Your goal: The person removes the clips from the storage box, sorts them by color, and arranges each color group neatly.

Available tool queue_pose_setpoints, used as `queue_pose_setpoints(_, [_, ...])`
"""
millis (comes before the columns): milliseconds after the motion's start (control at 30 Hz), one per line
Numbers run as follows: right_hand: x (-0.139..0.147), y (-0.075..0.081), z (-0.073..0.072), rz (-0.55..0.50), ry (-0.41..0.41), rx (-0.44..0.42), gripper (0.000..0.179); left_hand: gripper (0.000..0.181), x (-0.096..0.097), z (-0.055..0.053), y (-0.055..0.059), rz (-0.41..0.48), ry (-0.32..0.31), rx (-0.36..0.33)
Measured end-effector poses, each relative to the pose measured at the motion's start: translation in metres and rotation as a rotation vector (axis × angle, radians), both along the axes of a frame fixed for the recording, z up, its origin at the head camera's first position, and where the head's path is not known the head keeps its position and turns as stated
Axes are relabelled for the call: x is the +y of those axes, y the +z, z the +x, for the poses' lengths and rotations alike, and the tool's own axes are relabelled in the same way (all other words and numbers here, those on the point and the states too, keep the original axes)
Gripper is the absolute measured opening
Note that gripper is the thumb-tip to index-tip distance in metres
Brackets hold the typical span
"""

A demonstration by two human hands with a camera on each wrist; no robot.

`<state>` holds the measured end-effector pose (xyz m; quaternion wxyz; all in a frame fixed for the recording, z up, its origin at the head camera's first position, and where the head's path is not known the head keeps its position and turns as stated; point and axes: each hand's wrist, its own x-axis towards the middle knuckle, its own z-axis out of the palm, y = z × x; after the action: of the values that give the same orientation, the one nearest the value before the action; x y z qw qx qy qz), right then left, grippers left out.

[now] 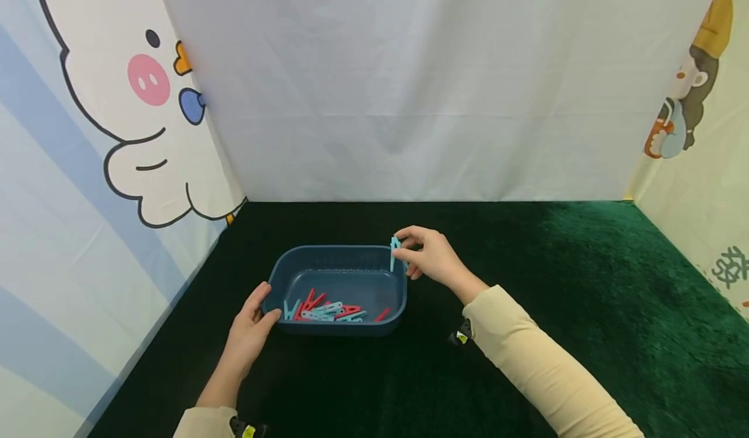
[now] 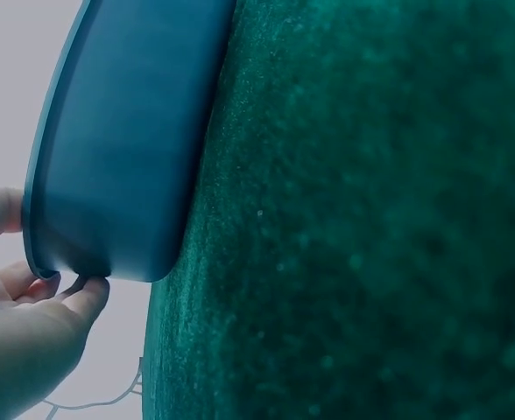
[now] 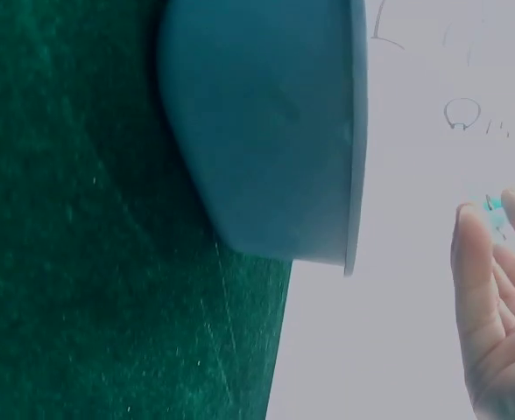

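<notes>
A dark blue plastic basin (image 1: pixel 345 329) sits on the green cloth. Inside, along its near side, lie several red and light blue clothespins (image 1: pixel 330 309). My left hand (image 1: pixel 248 334) holds the basin's near left corner, thumb at the rim and fingers against the outer wall; the left wrist view shows the fingers (image 2: pixel 87 297) touching it from outside. Above the basin's right rim, my right hand (image 1: pixel 430 256) pinches a light blue clothespin (image 1: pixel 393 256) that hangs nearly upright. In the right wrist view this clothespin (image 3: pixel 494 205) is mostly hidden by the fingers.
Dark green plush cloth (image 1: pixel 556 308) covers the table around the basin. A plain white curtain (image 1: pixel 409 87) hangs behind it. Printed cartoon panels stand at the left (image 1: pixel 117 132) and right (image 1: pixel 690 184) sides.
</notes>
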<state>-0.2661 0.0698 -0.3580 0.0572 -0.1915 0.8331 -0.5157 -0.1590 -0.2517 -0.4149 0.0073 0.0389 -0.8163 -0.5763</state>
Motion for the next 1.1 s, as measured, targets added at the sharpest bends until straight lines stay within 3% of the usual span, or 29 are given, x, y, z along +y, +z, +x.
queue_pose_setpoints(333, [0.021, -0.006, -0.014, -0.063, -0.101, -0.098, 0.039, 0.053, 0.000, 0.000, 0.000, -0.002, 0.004, -0.004])
queue_pose_setpoints(667, [0.033, -0.020, -0.021, -0.093, -0.123, -0.126, 0.038, 0.054, 0.000, 0.001, -0.002, 0.001, 0.002, -0.002])
queue_pose_setpoints(1100, [0.043, -0.036, -0.024, -0.041, -0.127, -0.249, 0.042, 0.054, -0.001, 0.000, -0.002, 0.011, -0.010, 0.014])
